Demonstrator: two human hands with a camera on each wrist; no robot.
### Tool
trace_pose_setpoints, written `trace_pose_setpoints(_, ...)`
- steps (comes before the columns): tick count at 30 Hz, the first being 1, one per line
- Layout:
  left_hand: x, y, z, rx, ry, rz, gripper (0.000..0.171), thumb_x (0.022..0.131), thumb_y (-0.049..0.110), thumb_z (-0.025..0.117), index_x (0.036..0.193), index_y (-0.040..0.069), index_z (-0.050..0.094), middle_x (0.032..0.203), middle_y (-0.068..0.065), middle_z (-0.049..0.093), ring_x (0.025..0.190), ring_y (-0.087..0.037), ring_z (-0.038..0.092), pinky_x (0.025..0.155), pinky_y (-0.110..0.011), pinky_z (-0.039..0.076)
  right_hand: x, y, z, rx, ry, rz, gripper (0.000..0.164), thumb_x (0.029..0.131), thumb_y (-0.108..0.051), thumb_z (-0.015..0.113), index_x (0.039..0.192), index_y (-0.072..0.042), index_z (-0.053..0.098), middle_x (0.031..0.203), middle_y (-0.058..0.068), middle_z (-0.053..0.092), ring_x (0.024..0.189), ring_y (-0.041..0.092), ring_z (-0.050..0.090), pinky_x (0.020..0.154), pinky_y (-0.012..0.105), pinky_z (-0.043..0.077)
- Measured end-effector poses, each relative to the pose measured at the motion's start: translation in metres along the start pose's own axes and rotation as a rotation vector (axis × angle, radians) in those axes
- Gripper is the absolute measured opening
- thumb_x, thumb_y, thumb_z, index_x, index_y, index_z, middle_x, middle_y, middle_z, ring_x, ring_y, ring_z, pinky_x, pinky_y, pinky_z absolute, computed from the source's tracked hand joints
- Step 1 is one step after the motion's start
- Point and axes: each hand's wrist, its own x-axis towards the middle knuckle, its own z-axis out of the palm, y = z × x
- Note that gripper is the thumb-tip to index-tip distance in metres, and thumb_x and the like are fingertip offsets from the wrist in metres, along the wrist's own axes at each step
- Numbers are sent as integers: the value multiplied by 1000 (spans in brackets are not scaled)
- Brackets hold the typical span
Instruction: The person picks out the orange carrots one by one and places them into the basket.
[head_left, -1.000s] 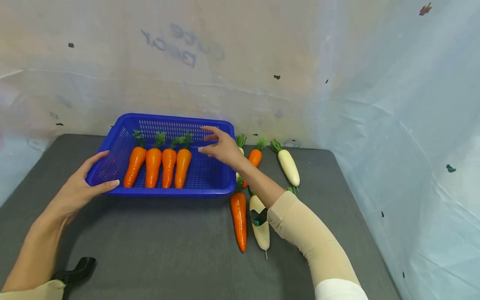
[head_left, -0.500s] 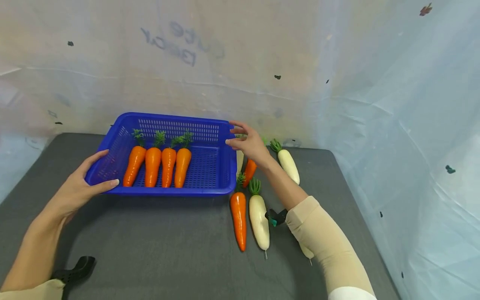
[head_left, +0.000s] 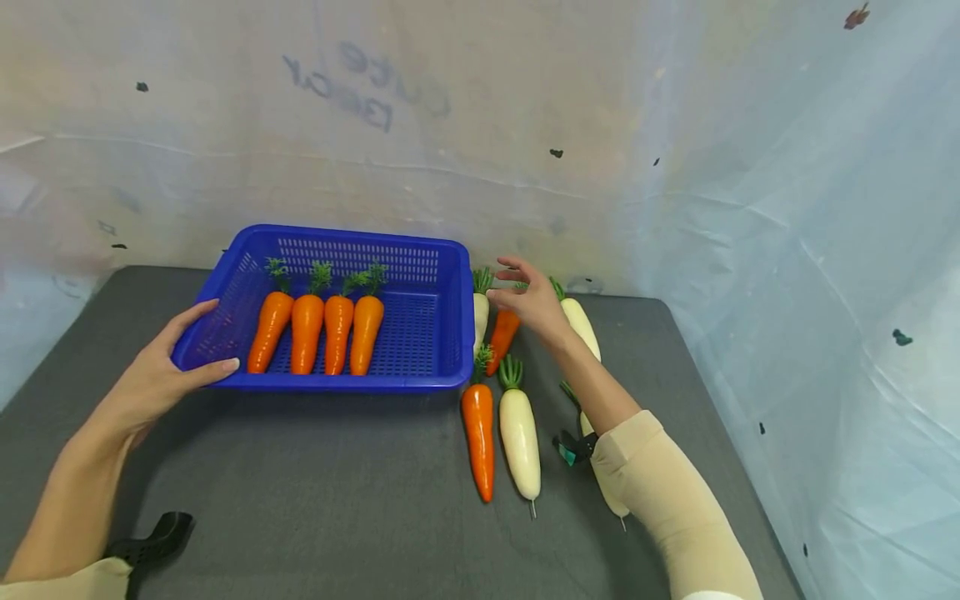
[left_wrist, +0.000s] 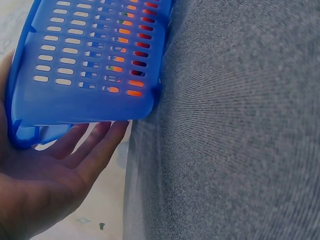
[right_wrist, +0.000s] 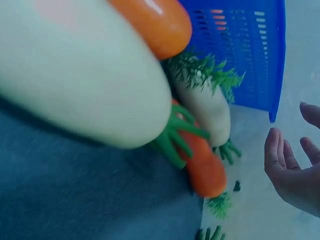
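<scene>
My left hand (head_left: 153, 375) grips the left end of a blue plastic basket (head_left: 412, 333), thumb over the front rim; in the left wrist view its fingers (left_wrist: 95, 150) reach under the slotted wall. Several orange carrots (head_left: 306, 333) with green tops lie in a row in the basket's left half. Right of the basket, my right hand (head_left: 536, 300) hovers with loosely bent fingers and nothing between them. Below it in the head view lies a loose carrot (head_left: 503, 337), its top partly hidden by the hand. A white radish (head_left: 481, 317) lies between that carrot and the basket.
Nearer the front lie another carrot (head_left: 477, 442) and a white radish (head_left: 519, 442). Two more radishes lie to the right, one at the back (head_left: 579, 321) and one partly behind the right forearm (head_left: 611, 492). A plastic sheet (head_left: 480, 125) hangs behind the grey table (head_left: 337, 500).
My right hand has moved right, from over the basket, past its right rim, to above the loose carrot. The left hand and the basket have stayed in place.
</scene>
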Motion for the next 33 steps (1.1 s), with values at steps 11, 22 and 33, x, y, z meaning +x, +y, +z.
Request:
trace_pose_setpoints(11,-1,4,0,-8,-8,-11,86,99,30,62,156,48,1,161,-28,-12,135,-62,13,100,-81,18,-9,24,-15,-84,78,103,62,91,-14,74,147,-19,47,144,18,48,124,34,54,101,52,47)
trace_pose_setpoints(22,-1,3,-2,-18,-9,-7,85,100,29,61,156,49,1,162,-27,-12,134,-59,16,99,-80,22,-7,52,-14,-175,108,194,64,92,-16,73,148,-13,43,147,17,44,129,36,48,98,49,49)
trace_pose_setpoints(33,-2,3,-3,1,-20,-7,83,100,30,60,156,48,1,162,-27,-9,132,-56,20,98,-79,25,-6,62,-8,-198,67,201,75,90,-16,75,153,-11,34,142,21,43,118,36,56,91,47,52)
